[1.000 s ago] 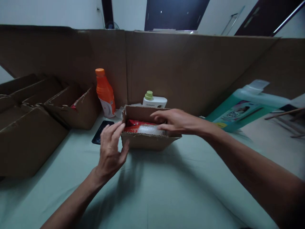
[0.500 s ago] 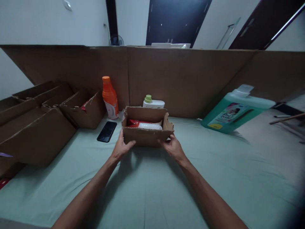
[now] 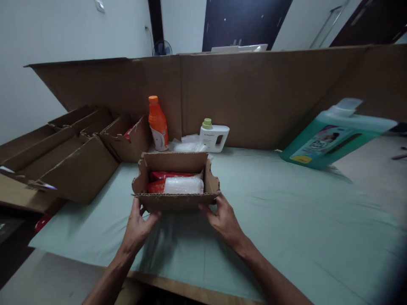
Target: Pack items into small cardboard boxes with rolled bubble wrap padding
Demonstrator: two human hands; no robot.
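Note:
A small open cardboard box (image 3: 178, 204) is held between my two hands in the middle of the view. My left hand (image 3: 140, 224) grips its left front corner, thumb against the front wall. On the right front corner, my right hand (image 3: 222, 218) has the same kind of grip; the fingers of both hands are partly hidden by the box. Inside lie red packets (image 3: 155, 186) and a clear, bubble-wrapped bundle (image 3: 184, 185). Behind the box stands a white bottle (image 3: 208, 137) with a green cap, next to crumpled clear plastic wrap (image 3: 187, 146).
An orange bottle (image 3: 158, 127) stands against the upright cardboard panel (image 3: 254, 93). Several open cardboard boxes (image 3: 85, 169) crowd the left side. A large jug of green liquid (image 3: 330, 140) leans at the right. Pale green cloth (image 3: 270, 212) covers the table.
Both hands have brought the box nearer and slightly left, so more of its contents shows. The white bottle and plastic wrap behind are now uncovered. The phone is no longer visible. The view has shifted.

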